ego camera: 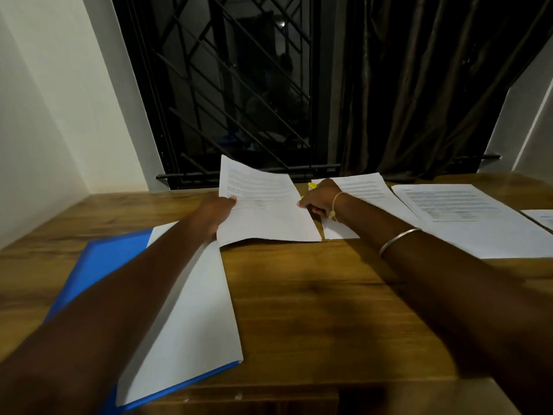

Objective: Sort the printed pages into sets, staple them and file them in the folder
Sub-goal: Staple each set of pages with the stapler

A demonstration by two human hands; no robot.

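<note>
A set of printed pages [263, 205] is lifted off the wooden table [314, 295], its far end curling upward. My left hand [217, 212] pinches its left edge, thumb on top. My right hand [320, 197] is at the set's right edge, fingers curled round a yellow object [311, 185] that may be the stapler; most of it is hidden. An open blue folder [101, 259] lies at the left under my left forearm, with white sheets [194, 310] on it.
More printed pages lie along the table's far right: one pile [363, 187] under my right wrist, a larger one [472, 217] beside it, and a corner of another [541, 218] at the frame's edge. A barred window and a dark curtain stand behind the table.
</note>
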